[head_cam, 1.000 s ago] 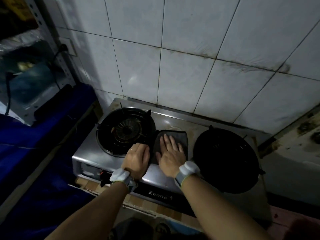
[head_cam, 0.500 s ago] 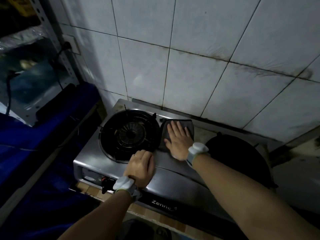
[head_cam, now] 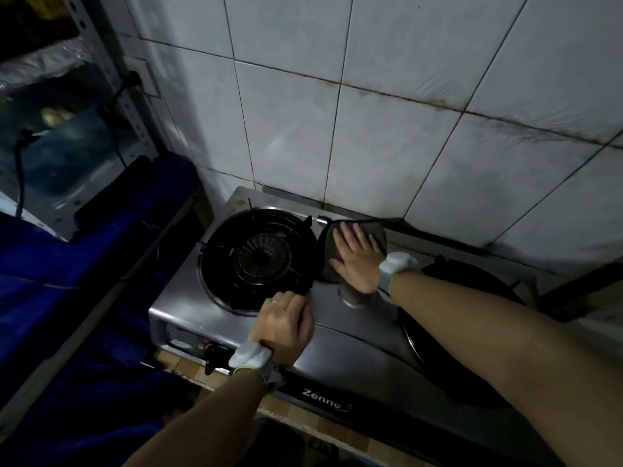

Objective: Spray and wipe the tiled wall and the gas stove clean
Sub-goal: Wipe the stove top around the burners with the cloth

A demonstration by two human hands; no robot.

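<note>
A pale grey padded wristband with a thin green edge [head_cam: 253, 360] circled the left wrist, and a matching pale grey wristband [head_cam: 397, 267] circled the right. A thin pale ring [head_cam: 273, 301] sat on one finger of the left grip [head_cam: 286, 326]. Both forearms were bare.

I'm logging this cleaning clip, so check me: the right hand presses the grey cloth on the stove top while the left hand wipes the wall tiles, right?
No. The head view shows the left hand resting on the stove beside the left burner, not wiping the wall tiles. The right hand does press the grey cloth on the stove top.
</note>
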